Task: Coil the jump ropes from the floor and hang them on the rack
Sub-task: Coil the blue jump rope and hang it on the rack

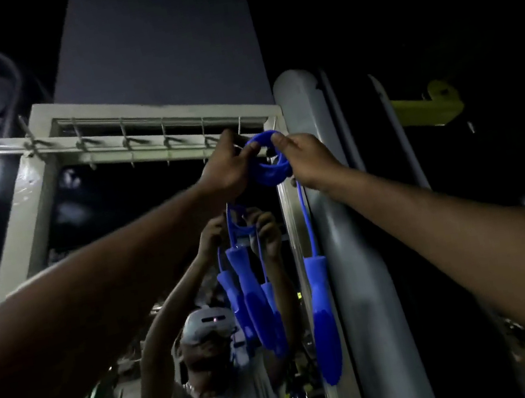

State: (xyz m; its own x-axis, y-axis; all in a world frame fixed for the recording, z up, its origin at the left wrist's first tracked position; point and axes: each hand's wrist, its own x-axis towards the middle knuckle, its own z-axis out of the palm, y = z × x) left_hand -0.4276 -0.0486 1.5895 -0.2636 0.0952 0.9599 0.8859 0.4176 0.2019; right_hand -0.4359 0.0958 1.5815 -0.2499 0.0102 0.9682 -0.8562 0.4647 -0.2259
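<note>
Reaching overhead, both arms stretched up toward hook rack. Left hand pinches left side of blue jump rope coil, fingers curled round loops. Right hand grips coil's right side, fingertips on top. Coil at rack's right end; whether hooked, cannot tell. Handle dangles below right hand, beside grey pipe.

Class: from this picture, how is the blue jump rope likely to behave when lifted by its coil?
Probably floppy: the jump rope coil seems to keep shape only where the left hand and right hand pinch it. Its handle hangs straight down, so it would likely swing when moved.
</note>
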